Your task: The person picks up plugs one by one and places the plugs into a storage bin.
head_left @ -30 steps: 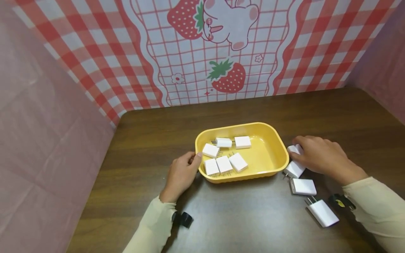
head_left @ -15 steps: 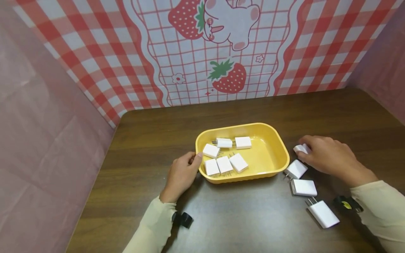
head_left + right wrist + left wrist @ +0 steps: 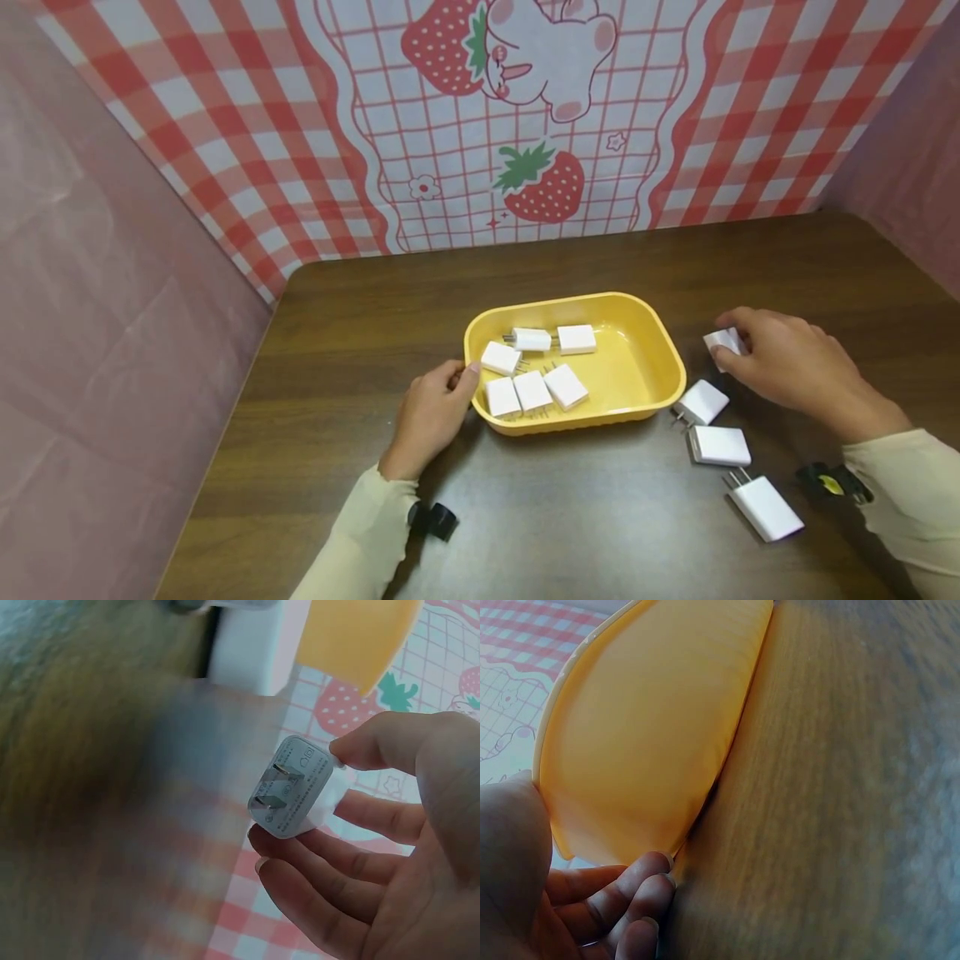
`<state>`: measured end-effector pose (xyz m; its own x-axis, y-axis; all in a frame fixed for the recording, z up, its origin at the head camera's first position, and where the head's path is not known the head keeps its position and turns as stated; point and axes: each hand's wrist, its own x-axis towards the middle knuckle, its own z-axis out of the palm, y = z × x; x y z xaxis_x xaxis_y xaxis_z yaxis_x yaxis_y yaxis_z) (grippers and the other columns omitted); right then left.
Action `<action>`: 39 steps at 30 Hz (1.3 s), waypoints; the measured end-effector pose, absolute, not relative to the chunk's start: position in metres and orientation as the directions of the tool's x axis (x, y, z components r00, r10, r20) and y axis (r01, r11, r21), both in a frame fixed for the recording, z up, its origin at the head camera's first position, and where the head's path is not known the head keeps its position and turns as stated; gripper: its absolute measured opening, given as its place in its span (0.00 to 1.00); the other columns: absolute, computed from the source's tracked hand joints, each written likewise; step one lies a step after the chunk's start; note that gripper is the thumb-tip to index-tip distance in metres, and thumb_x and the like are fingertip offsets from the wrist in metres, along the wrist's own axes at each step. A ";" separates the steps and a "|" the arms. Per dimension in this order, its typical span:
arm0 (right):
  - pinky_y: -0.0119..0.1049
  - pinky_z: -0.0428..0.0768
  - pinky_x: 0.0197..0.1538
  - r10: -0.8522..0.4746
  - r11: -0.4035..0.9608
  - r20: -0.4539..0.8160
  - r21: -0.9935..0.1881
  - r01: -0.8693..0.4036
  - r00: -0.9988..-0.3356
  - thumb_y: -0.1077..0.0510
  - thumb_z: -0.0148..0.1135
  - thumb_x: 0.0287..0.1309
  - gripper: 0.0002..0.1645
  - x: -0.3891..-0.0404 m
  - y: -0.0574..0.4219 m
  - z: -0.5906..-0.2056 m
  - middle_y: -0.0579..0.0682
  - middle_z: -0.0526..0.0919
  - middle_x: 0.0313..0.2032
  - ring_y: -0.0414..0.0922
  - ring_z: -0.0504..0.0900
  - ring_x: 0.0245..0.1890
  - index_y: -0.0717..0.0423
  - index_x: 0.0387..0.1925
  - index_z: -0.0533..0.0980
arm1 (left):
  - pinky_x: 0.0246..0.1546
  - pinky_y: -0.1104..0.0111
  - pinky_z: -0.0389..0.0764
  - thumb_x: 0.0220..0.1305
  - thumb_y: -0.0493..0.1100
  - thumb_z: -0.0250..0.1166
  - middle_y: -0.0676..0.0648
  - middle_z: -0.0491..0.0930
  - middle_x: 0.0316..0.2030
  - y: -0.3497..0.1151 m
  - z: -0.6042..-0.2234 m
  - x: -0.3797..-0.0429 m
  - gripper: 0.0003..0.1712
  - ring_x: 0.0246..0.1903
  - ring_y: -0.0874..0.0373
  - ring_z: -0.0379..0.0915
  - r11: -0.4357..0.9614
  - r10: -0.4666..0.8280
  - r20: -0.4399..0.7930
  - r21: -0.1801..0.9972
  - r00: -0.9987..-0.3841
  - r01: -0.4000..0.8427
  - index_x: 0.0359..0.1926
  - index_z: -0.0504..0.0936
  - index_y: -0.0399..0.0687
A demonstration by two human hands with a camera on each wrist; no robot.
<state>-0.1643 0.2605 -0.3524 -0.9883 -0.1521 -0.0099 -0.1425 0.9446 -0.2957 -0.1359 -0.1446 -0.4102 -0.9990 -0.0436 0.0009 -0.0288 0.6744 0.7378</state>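
My right hand [image 3: 795, 358] pinches a white phone charger [image 3: 291, 787] between thumb and fingertips, to the right of the yellow tray [image 3: 667, 392]. The charger's two flat prongs and printed end face show in the right wrist view. On the tray's left end, my left hand [image 3: 431, 412] has its thumb over the rim, with the other fingers curled against the outer wall [image 3: 630, 750] low down. Several white chargers lie inside the tray, mostly in its left half, among them a tilted charger [image 3: 566, 387].
Three more chargers lie on the wooden table [image 3: 562, 517] below my right hand: an upper charger [image 3: 702, 402], a middle charger [image 3: 720, 446] and a lower charger [image 3: 767, 508]. A red checked cloth [image 3: 247, 125] with strawberries hangs behind the table.
My right hand has drawn the held charger right, away from the tray and from the charger beside it, and turned it slightly. The left hand and the tray stay in place.
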 end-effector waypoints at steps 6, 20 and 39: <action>0.49 0.82 0.29 -0.140 0.933 0.036 -0.329 -0.144 -0.989 0.50 0.72 0.57 0.29 -0.164 0.251 -0.343 0.60 0.81 0.36 0.51 0.75 0.29 0.66 0.52 0.74 | 0.31 0.63 0.73 0.72 0.63 0.53 0.54 0.78 0.29 -0.145 -0.410 -0.136 0.24 0.30 0.56 0.73 0.677 -0.045 0.013 0.736 -0.999 -0.021 0.49 0.85 0.53; 0.51 0.81 0.30 -0.158 0.919 0.185 -0.332 -0.213 -0.970 0.50 0.72 0.56 0.24 -0.159 0.230 -0.315 0.58 0.81 0.37 0.54 0.77 0.33 0.60 0.49 0.76 | 0.30 0.63 0.73 0.72 0.63 0.53 0.53 0.78 0.30 -0.144 -0.409 -0.137 0.26 0.30 0.56 0.73 0.663 -0.047 -0.022 0.747 -0.999 -0.047 0.51 0.84 0.51; 0.54 0.82 0.37 -0.261 0.851 0.325 -0.367 -0.375 -0.909 0.52 0.69 0.57 0.20 -0.153 0.195 -0.314 0.54 0.80 0.41 0.51 0.80 0.35 0.58 0.48 0.77 | 0.29 0.63 0.72 0.72 0.62 0.53 0.53 0.78 0.29 -0.144 -0.409 -0.135 0.25 0.29 0.56 0.72 0.661 -0.048 -0.017 0.749 -0.999 -0.045 0.50 0.84 0.50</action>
